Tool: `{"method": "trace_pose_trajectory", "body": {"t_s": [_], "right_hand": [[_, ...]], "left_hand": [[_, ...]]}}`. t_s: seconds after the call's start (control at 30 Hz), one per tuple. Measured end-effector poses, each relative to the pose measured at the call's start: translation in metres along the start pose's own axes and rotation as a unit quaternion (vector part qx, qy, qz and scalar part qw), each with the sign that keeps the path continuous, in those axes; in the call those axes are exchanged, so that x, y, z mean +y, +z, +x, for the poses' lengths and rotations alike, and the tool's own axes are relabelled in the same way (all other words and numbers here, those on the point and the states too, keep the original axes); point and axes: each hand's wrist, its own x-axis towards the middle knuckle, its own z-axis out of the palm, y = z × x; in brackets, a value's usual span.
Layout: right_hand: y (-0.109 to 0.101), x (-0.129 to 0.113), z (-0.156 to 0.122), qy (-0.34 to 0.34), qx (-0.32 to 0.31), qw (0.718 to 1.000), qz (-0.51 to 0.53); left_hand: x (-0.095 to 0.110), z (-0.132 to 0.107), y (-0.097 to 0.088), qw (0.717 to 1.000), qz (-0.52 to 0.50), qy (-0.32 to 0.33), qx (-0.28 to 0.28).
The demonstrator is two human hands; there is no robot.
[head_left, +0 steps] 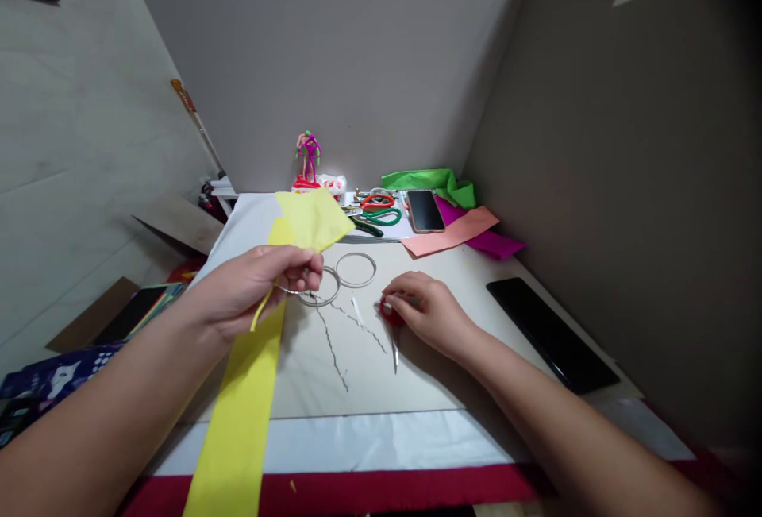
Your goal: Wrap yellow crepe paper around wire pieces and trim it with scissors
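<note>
My left hand (255,287) is raised over the table, fingers pinched on a long strip of yellow paper (250,390) that hangs down to the near edge and folds up behind the fingers. A metal ring (318,287) lies just under that hand, and a second ring (355,269) lies beside it. My right hand (425,310) rests on the table, fingers curled over the red handle of small scissors (393,334) whose blades point toward me. Thin wires (336,338) lie between the hands.
At the back lie red- and green-handled scissors (381,209), a phone (425,210), green, pink and orange paper sheets (452,231) and a pink wire figure (308,153). A black slab (551,334) sits at the right. Cardboard and boxes (89,326) lie left of the table.
</note>
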Motion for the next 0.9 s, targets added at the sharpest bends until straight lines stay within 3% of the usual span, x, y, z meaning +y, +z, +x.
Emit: {"method": "trace_pose_trajectory", "body": {"t_s": [0.13,0.3,0.47,0.63,0.77,0.9], "right_hand": [[0.007,-0.028,-0.007,-0.055,-0.052,0.996,-0.047],[0.021,-0.058,-0.005,-0.104,-0.120,0.982,-0.100],[0.060,-0.058,0.028,-0.136,-0.120,0.970,-0.164],[0.091,-0.061,0.054,-0.157,-0.120,0.963,-0.182],[0.081,-0.070,0.055,-0.155,-0.102,0.971,-0.151],[0.039,-0.077,0.040,-0.111,-0.068,0.988,-0.087]], "left_hand": [[0.010,-0.004,-0.019,0.997,-0.073,-0.005,0.039],[0.020,-0.013,-0.034,0.994,-0.103,-0.005,0.045],[0.031,-0.025,-0.043,0.991,-0.115,0.012,0.071],[0.039,-0.033,-0.057,0.988,-0.144,0.032,0.033],[0.042,-0.033,-0.069,0.987,-0.142,0.066,0.018],[0.039,-0.029,-0.064,0.993,-0.093,0.070,0.022]]}}
